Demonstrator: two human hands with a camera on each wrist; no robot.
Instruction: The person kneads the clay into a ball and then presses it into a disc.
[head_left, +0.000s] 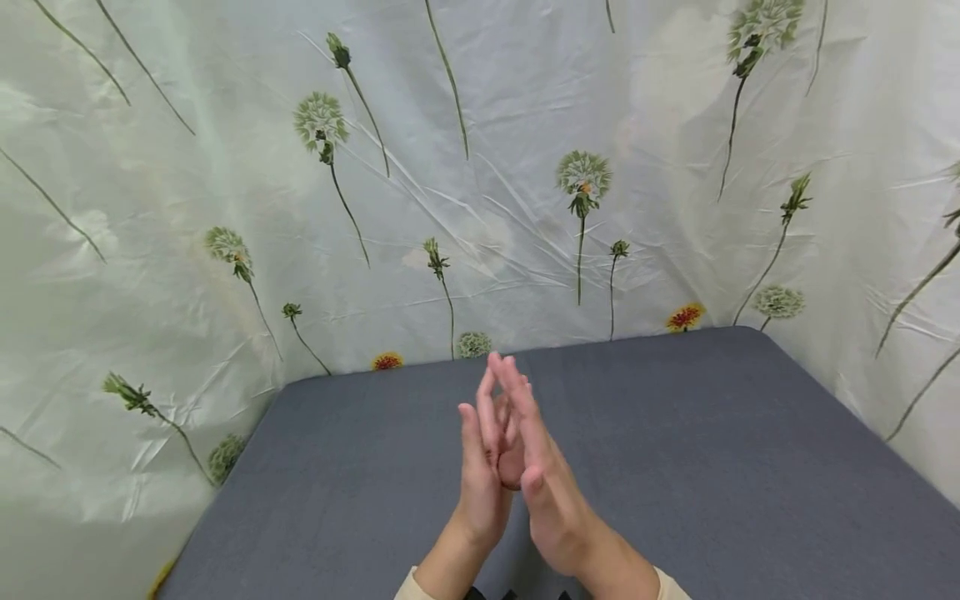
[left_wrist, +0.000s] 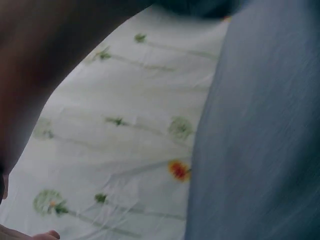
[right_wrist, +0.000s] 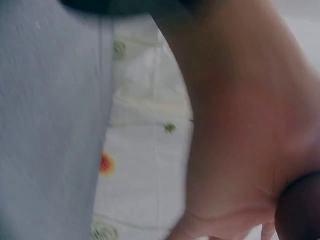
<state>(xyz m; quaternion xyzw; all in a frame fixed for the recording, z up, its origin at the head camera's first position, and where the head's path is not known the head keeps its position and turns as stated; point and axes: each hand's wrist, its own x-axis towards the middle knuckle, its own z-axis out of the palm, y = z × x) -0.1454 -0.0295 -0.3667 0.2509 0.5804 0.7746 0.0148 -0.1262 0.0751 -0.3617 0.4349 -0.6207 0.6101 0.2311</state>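
Observation:
In the head view my left hand (head_left: 482, 492) and right hand (head_left: 558, 508) stand upright with palms turned toward each other. Their long fingers are nearly straight and lean together, meeting near the tips, while the palms stay apart lower down. A rounded, skin-toned patch shows in the gap between them; I cannot tell whether it is part of a hand. Both thumbs point up on the near side. In the left wrist view the left hand (left_wrist: 20, 100) is dark and mostly out of frame. The right hand (right_wrist: 235, 160) fills much of the right wrist view, its fingertips cut off.
Beneath the hands lies a grey cloth-covered table (head_left: 360, 475) with rounded far corners. Behind it and along both sides hangs a pale, wrinkled curtain (head_left: 510, 208) printed with dandelions and a few orange flowers. Light sleeve cuffs (head_left: 411, 587) edge the bottom of the head view.

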